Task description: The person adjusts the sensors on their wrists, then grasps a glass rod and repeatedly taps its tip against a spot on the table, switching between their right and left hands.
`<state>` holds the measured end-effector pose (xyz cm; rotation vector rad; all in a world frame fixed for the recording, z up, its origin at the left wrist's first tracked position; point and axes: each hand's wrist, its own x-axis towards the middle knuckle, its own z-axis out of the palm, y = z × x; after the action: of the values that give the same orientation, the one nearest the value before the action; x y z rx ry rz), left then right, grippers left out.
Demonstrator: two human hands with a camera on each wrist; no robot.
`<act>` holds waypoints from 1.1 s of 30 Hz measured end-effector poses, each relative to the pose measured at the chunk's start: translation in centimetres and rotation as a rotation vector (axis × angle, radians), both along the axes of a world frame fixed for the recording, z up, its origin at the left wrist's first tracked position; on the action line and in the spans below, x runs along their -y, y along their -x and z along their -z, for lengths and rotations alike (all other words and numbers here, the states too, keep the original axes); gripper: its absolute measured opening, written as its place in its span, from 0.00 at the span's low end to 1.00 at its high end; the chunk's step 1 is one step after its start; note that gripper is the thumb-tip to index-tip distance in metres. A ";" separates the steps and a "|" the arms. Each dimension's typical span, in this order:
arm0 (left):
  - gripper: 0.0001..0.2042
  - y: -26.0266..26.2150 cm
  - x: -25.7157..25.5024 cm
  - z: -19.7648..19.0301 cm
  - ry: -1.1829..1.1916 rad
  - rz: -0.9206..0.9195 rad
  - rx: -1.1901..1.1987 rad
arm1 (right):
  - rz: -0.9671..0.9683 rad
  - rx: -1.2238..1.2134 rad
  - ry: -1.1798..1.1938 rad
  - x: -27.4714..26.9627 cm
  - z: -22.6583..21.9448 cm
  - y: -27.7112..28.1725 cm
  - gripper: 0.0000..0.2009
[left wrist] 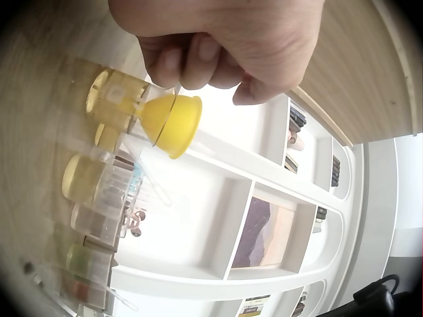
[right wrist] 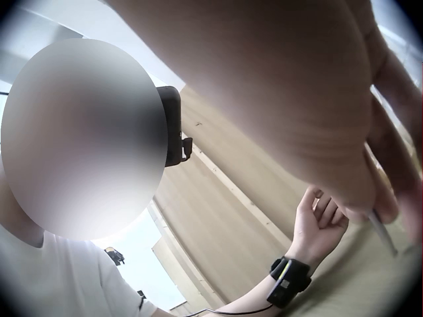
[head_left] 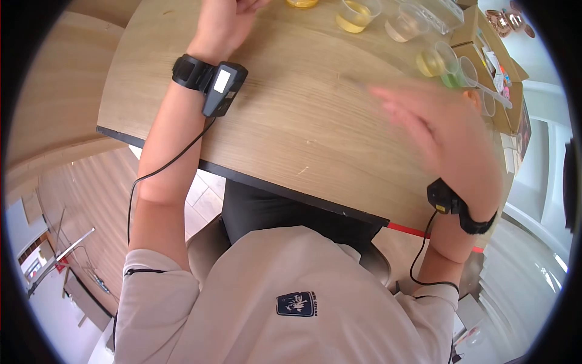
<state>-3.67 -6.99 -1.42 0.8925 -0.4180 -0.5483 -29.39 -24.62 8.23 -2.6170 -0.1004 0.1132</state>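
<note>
My right hand [head_left: 448,124] is over the right side of the table, blurred, with its fingers pointing left. It pinches a thin grey stick [right wrist: 383,234], whose tip sticks out past the fingertips in the right wrist view; its exact kind cannot be told. At the far left of the table, my left hand [head_left: 223,27] has loosely curled fingers and holds nothing. Nearest to it in the left wrist view stands a clear container [left wrist: 117,99] of yellow liquid, with a yellow funnel [left wrist: 173,125] in its mouth. The fingertips overlap its rim there.
Clear cups of yellow liquid [head_left: 353,18] and pale liquid [head_left: 405,25] line the table's far side. More cups, one with green liquid [head_left: 451,79], stand at the right by an open cardboard box [head_left: 515,91]. A dark edge strip [head_left: 291,193] runs along the table's front.
</note>
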 end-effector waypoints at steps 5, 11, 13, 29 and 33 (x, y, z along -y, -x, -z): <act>0.18 -0.1 -0.1 0.0 0.007 0.008 0.035 | -0.083 0.096 0.033 0.6 1.3 0.9 0.12; 0.19 0.0 0.0 -0.2 0.006 0.000 0.027 | -0.004 -0.005 0.024 0.3 0.1 0.5 0.12; 0.19 -0.1 -0.1 -0.2 -0.009 -0.014 0.033 | -0.069 0.062 0.094 0.5 0.3 0.6 0.12; 0.17 -0.1 0.0 0.3 0.040 0.041 -0.048 | -0.019 0.104 0.103 0.6 0.5 -0.4 0.09; 0.17 -0.1 -0.2 0.1 0.026 0.004 -0.027 | -0.001 0.063 0.075 1.4 0.3 1.1 0.09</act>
<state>-3.54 -6.81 -1.50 0.8586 -0.4022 -0.5569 -30.46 -26.03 7.90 -2.6956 -0.1216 0.0361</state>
